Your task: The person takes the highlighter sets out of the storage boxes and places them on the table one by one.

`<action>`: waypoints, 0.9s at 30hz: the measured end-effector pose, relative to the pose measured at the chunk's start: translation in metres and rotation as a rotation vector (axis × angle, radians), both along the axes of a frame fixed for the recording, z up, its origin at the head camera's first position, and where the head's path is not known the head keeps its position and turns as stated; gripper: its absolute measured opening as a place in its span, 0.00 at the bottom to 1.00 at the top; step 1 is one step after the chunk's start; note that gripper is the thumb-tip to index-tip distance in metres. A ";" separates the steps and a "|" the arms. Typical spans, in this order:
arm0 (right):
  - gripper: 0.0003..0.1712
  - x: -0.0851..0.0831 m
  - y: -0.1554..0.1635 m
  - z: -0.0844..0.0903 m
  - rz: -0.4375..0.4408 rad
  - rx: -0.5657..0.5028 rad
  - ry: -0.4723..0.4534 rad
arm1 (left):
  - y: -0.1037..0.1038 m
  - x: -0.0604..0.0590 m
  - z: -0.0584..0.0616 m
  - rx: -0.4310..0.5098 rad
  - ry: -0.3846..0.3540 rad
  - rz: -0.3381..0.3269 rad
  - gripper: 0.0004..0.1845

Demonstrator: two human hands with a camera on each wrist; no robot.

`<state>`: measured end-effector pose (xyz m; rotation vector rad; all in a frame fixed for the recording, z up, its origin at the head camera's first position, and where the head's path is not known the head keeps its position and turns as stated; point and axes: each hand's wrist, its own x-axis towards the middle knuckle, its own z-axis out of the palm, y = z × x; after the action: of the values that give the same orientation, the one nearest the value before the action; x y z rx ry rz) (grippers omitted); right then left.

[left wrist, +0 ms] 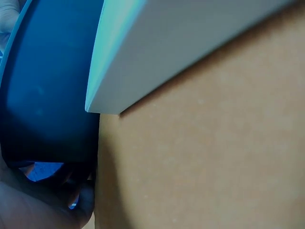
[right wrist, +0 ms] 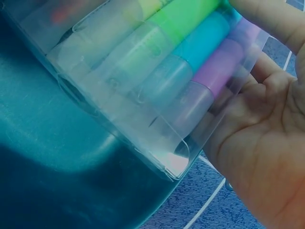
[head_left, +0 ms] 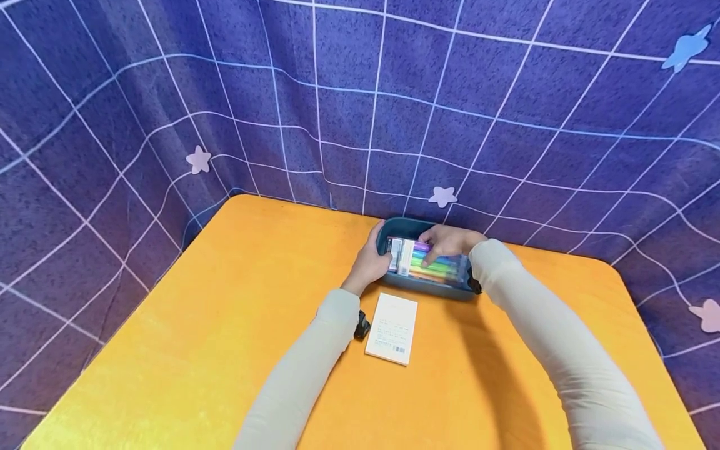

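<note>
Here, right fingers [head_left: 430,234] pinch a marker pack [head_left: 434,271], left fingers [head_left: 375,233] grip the bin [head_left: 430,288], a white block [head_left: 392,329] nearby

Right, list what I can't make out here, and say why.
Smallest wording on the white item: too small, head view.
Rest of that item: cut off by the top edge, left wrist view.
Floor of the bin beneath the marker pack: hidden by the pack, head view.
Print at the pack's left end: too small, head view.
</note>
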<state>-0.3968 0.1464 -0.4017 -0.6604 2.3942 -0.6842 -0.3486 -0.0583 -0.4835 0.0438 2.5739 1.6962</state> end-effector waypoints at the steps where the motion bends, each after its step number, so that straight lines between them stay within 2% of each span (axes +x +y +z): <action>1: 0.17 0.000 0.000 0.000 0.009 -0.007 0.002 | 0.000 0.000 0.000 0.001 -0.001 0.001 0.43; 6: 0.15 0.001 0.001 0.001 0.034 0.010 0.016 | 0.001 0.000 0.001 -0.015 -0.007 0.006 0.44; 12: 0.24 0.003 0.000 0.004 0.038 0.055 0.048 | 0.001 -0.001 0.001 -0.019 0.003 0.012 0.43; 14: 0.21 0.005 0.000 0.005 0.042 0.044 0.043 | 0.001 -0.002 0.001 -0.022 0.004 0.012 0.43; 17: 0.11 0.007 0.002 0.007 0.061 0.016 0.034 | 0.000 -0.002 0.001 -0.028 0.001 0.006 0.43; 20: 0.12 0.010 0.004 0.011 0.084 0.002 0.038 | 0.000 -0.002 0.002 -0.038 0.000 0.004 0.43; 23: 0.10 0.012 0.004 0.014 0.068 0.012 0.033 | 0.000 -0.001 0.002 -0.036 0.002 0.007 0.43; 24: 0.11 0.013 0.004 0.014 0.062 0.018 0.030 | 0.000 0.000 0.002 -0.032 0.000 0.007 0.42; 27: 0.25 0.013 0.004 0.015 0.014 0.036 0.019 | 0.000 0.001 0.002 -0.025 -0.003 0.009 0.42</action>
<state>-0.3834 0.1503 -0.3867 -0.6709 2.4115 -0.6304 -0.3477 -0.0587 -0.4813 0.0292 2.5971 1.6650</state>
